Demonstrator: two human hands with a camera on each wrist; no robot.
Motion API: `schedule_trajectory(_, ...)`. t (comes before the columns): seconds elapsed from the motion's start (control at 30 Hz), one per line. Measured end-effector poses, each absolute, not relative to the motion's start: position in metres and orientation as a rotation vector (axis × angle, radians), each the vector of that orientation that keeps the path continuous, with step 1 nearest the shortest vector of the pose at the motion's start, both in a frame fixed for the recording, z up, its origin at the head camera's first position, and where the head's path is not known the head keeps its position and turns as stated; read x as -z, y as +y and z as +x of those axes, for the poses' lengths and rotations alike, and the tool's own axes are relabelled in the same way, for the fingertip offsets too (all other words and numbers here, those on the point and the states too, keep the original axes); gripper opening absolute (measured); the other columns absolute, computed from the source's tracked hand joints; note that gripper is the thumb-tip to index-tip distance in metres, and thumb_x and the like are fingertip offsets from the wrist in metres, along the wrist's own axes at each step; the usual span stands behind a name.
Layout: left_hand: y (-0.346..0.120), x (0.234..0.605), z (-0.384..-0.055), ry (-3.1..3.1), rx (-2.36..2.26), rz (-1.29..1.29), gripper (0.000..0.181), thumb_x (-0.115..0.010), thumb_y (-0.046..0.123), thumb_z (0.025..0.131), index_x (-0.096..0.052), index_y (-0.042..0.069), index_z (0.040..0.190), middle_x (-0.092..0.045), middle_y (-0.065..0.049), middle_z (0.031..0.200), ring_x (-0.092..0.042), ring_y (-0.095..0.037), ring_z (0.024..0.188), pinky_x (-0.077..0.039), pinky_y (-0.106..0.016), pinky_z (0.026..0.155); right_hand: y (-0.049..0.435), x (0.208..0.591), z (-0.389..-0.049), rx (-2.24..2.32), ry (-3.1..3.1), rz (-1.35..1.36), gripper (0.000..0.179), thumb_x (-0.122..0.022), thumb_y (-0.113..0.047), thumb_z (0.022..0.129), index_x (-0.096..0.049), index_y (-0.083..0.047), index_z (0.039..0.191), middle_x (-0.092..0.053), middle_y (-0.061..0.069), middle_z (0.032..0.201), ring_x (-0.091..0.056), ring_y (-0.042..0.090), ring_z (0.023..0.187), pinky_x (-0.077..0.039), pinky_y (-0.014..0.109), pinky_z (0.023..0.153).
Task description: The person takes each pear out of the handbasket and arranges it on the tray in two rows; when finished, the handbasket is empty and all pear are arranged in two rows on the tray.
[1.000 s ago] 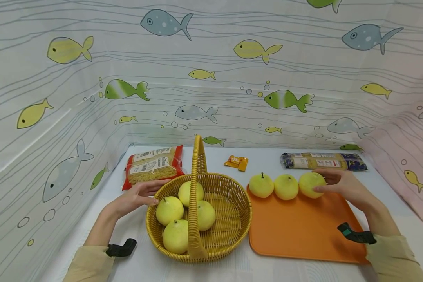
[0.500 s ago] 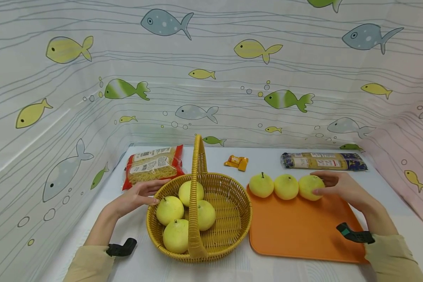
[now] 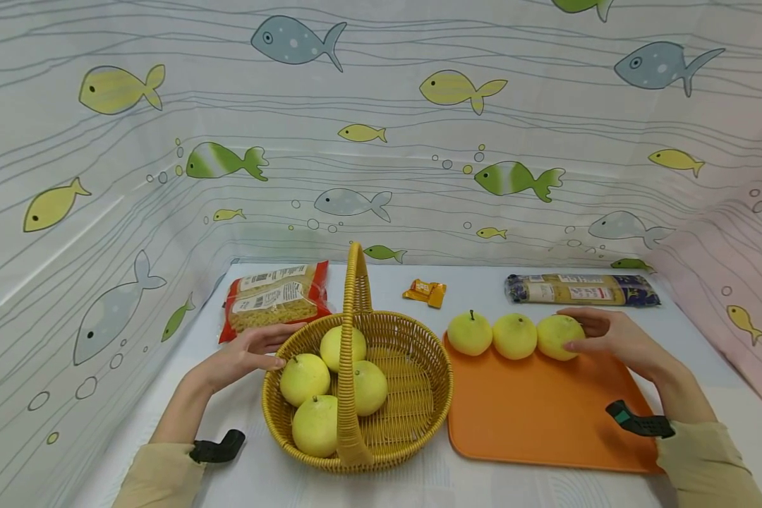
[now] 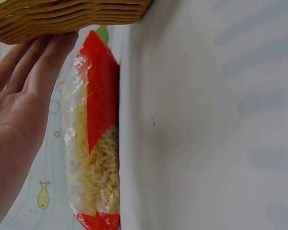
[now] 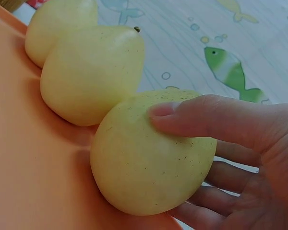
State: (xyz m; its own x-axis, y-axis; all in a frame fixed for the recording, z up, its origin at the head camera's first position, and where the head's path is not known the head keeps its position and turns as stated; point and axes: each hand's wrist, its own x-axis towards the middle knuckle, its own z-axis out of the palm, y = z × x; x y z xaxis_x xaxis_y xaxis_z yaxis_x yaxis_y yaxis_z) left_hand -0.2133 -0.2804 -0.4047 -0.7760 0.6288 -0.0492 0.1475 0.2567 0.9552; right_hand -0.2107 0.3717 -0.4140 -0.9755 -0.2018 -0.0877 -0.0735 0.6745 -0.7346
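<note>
My left hand [image 3: 244,356] is at the left side of a woven basket [image 3: 413,384] with a tall handle. Its thumb tip lies at the rim, and in the left wrist view the straight fingers [image 4: 41,64] touch the outer wall. Several round yellow pears [image 3: 305,379] sit in the basket's left half. On the orange tray [image 3: 546,416], three more pears stand in a row along the back edge. My right hand [image 3: 622,339] grips the rightmost pear [image 5: 149,163], thumb on its upper side and fingers behind it.
Behind the basket lies a red-ended bag of pasta [image 3: 279,300]. A small orange packet [image 3: 425,292] is at the back middle. A long pack of noodles [image 3: 581,290] lies behind the tray. Fish-printed sheeting [image 3: 413,169] rises at the back and sides.
The right hand and its pear have shifted slightly left, closer to the middle pear. The left hand stays at the basket.
</note>
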Motion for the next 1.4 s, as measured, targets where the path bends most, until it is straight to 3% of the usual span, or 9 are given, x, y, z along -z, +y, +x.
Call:
schedule_trajectory(0.17,-0.281,0.4044,-0.2131,2.108,-1.537,0.695,0.063,-0.061,0.007,0.095,-0.038,0.001,0.152,-0.038,-0.026,0.155,-0.051,0.001,0.129,-0.045,-0.02,0.101,0.371,0.4134,-0.2101,1.189,2.724,-0.23,0.069,-0.076,-0.038,0.088,-0.05,-0.011,0.146,-0.056,0.018,0.143,-0.057,0.034,0.125,-0.052,0.035,0.094)
schedule_trajectory(0.3,-0.2815,0.4045,-0.2136,2.111,-1.54,0.702,0.063,-0.061,0.007,0.095,-0.038,0.0,0.152,-0.038,-0.026,0.155,-0.051,0.001,0.129,-0.045,-0.02,0.1,0.3709,0.4128,-0.2095,1.212,2.714,-0.236,0.069,-0.077,-0.037,0.088,-0.051,-0.011,0.146,-0.056,0.017,0.143,-0.06,0.006,0.117,-0.047,0.018,0.087)
schedule_trajectory(0.4,-0.2817,0.4046,-0.2138,2.111,-1.54,0.708,0.063,-0.061,0.007,0.095,-0.037,0.001,0.152,-0.038,-0.026,0.155,-0.051,0.001,0.13,-0.045,-0.02,0.1,0.3715,0.4133,-0.2094,1.234,2.692,-0.256,0.069,-0.077,-0.035,0.088,-0.05,-0.01,0.146,-0.055,0.017,0.143,-0.054,-0.012,0.108,-0.046,0.014,0.086)
schedule_trajectory(0.47,-0.2816,0.4046,-0.2136,2.104,-1.541,0.708,0.063,-0.061,0.006,0.095,-0.037,0.001,0.153,-0.039,-0.025,0.154,-0.051,0.0,0.13,-0.046,-0.021,0.1,0.3719,0.4139,-0.2095,1.237,2.677,-0.275,0.068,-0.077,-0.033,0.088,-0.05,-0.01,0.146,-0.055,0.017,0.144,-0.053,-0.014,0.107,-0.047,0.015,0.086)
schedule_trajectory(0.6,-0.2809,0.4042,-0.2125,2.091,-1.544,0.703,0.063,-0.06,0.006,0.095,-0.037,0.001,0.153,-0.04,-0.025,0.154,-0.051,-0.001,0.13,-0.046,-0.022,0.1,0.3726,0.4154,-0.2102,1.214,2.672,-0.291,0.068,-0.076,-0.033,0.089,-0.048,-0.01,0.147,-0.054,0.018,0.145,-0.06,0.012,0.12,-0.049,0.019,0.087)
schedule_trajectory(0.73,-0.2806,0.4041,-0.2119,2.084,-1.549,0.702,0.063,-0.06,0.006,0.096,-0.036,0.002,0.153,-0.039,-0.024,0.155,-0.051,-0.001,0.131,-0.046,-0.022,0.1,0.3729,0.4164,-0.2107,1.192,2.685,-0.292,0.069,-0.075,-0.034,0.09,-0.047,-0.01,0.148,-0.053,0.019,0.145,-0.053,0.04,0.129,-0.049,0.021,0.088)
schedule_trajectory(0.93,-0.2799,0.4036,-0.2121,2.086,-1.548,0.713,0.063,-0.06,0.006,0.095,-0.036,0.001,0.153,-0.04,-0.024,0.154,-0.051,-0.002,0.131,-0.046,-0.022,0.1,0.3734,0.4165,-0.2091,1.179,2.674,-0.299,0.069,-0.074,-0.034,0.09,-0.046,-0.01,0.149,-0.052,0.019,0.146,-0.052,0.041,0.13,-0.052,0.031,0.092)
schedule_trajectory(1.2,-0.2803,0.4041,-0.2126,2.081,-1.552,0.711,0.062,-0.06,0.006,0.096,-0.037,0.001,0.153,-0.039,-0.024,0.155,-0.051,-0.002,0.131,-0.046,-0.023,0.1,0.3741,0.4173,-0.2091,1.188,2.653,-0.309,0.07,-0.073,-0.033,0.091,-0.044,-0.011,0.15,-0.051,0.02,0.147,-0.052,0.041,0.13,-0.048,0.019,0.088)
schedule_trajectory(1.4,-0.28,0.4036,-0.2123,2.088,-1.547,0.702,0.062,-0.06,0.007,0.096,-0.037,0.001,0.153,-0.038,-0.025,0.155,-0.051,-0.001,0.131,-0.046,-0.022,0.1,0.3745,0.4182,-0.2091,1.18,2.651,-0.304,0.072,-0.073,-0.033,0.091,-0.041,-0.011,0.152,-0.05,0.02,0.148,-0.051,0.041,0.131,-0.051,0.03,0.092)
